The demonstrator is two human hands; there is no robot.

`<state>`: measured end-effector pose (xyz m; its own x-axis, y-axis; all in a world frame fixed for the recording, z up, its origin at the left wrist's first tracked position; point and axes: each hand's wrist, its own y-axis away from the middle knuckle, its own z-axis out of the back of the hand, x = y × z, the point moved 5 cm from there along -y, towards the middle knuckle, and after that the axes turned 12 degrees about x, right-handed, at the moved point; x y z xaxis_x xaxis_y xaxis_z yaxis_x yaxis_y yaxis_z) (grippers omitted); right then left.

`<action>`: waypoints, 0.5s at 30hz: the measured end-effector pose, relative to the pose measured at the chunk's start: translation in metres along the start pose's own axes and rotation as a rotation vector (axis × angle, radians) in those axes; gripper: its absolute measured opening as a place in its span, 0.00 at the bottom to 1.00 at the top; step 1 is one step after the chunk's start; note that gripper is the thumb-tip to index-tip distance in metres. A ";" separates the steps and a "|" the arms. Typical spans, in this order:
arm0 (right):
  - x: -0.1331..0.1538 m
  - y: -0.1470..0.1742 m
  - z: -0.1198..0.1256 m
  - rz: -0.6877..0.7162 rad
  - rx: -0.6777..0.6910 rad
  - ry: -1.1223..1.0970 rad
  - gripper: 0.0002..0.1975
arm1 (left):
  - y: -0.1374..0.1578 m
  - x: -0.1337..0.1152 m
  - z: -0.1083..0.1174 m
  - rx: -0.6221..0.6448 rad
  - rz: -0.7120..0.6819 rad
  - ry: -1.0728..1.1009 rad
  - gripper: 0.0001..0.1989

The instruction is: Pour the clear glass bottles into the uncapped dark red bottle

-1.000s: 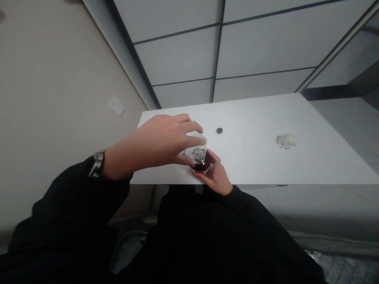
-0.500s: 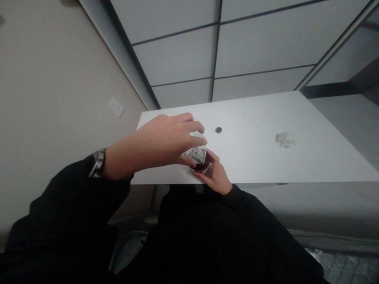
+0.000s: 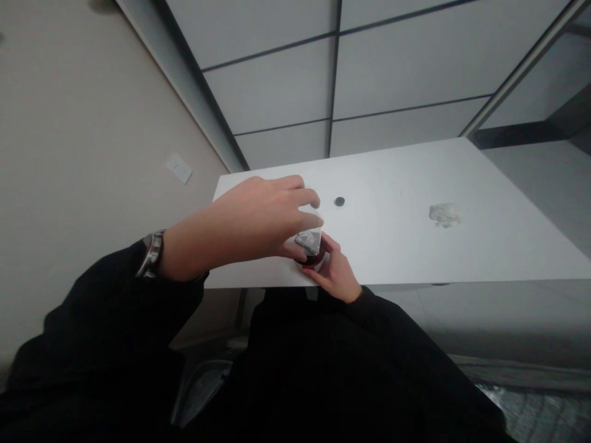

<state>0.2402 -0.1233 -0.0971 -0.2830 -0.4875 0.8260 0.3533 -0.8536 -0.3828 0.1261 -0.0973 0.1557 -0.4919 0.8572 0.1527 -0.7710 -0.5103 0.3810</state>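
- The left hand (image 3: 252,221) reaches over from above, fingers curled down around a clear cup (image 3: 310,237) that it tips at the near edge of the table (image 3: 415,246); its grip is clenched on the cup's upper wall, which leaves the mouth end free to point downward.
- The cup slants toward a small dark jar (image 3: 314,258) right under it. The two look to be touching or nearly so, but I cannot tell which.
- Something crinkled and shiny shows through the cup's wall; what it is I cannot make out.
- The right hand (image 3: 336,274) comes up from below the table edge and wraps the jar from the near side, thumb and fingers closed on it. That grip seems to steady the jar so that it does not slide or tip under the cup.
- The jar stands at the very front edge of the table, close to the person's body. There is little margin on that side, and a nudge toward the body could take it off the edge.
- Beyond the hands the table lies open: a small dark cap (image 3: 340,201) sits a little past the cup, apart from it, and a crumpled tissue (image 3: 444,214) lies well off to the right.
- The left side of the table ends near the wall, just beside the left wrist with its watch (image 3: 151,253), so room for moving is mainly forward and to the right.
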 end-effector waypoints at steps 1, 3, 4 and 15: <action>0.000 0.000 0.000 0.001 0.001 0.000 0.46 | 0.000 0.000 0.000 -0.001 -0.003 -0.007 0.16; 0.000 0.000 0.000 -0.003 0.004 -0.004 0.46 | -0.001 -0.001 0.000 -0.010 -0.008 -0.004 0.16; -0.001 0.000 0.000 -0.007 0.007 -0.007 0.46 | -0.001 -0.001 0.001 -0.012 -0.009 0.000 0.16; 0.000 -0.001 0.000 -0.028 0.029 -0.032 0.46 | -0.006 -0.002 0.002 0.004 -0.011 0.050 0.14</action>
<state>0.2396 -0.1221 -0.0968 -0.2647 -0.4567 0.8493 0.3714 -0.8611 -0.3473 0.1325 -0.0953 0.1555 -0.5026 0.8584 0.1029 -0.7752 -0.5001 0.3858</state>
